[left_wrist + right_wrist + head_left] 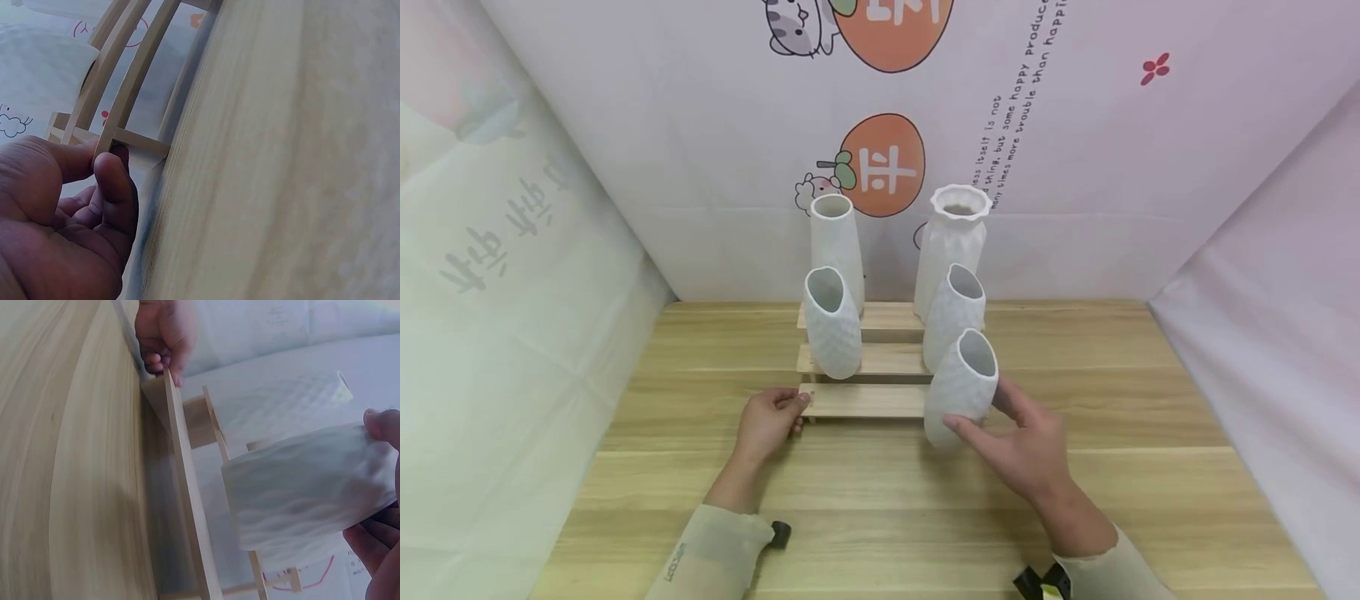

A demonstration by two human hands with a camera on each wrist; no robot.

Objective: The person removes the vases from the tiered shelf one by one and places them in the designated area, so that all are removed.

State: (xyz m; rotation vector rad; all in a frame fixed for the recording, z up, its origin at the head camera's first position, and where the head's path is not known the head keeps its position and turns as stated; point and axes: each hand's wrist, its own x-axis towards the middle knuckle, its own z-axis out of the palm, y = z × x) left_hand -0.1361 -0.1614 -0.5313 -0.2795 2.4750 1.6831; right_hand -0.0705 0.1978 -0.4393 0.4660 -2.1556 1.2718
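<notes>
The right hand (1030, 437) clasps a slant-mouthed white vase (958, 396) between thumb and fingers over the front right corner of the stepped wooden stand (891, 316), its base apart from the front slat (861, 401). The left hand (767, 423) pinches that slat's left end, which should steady the stand. The base is best lowered level, centred between the slat's long edges, well away from the matching vase (953, 321) behind; release only once it sits firm.

Bright, even head view, soft shadows on wooden table (865, 508), dimmer, hazier wrist views
</notes>
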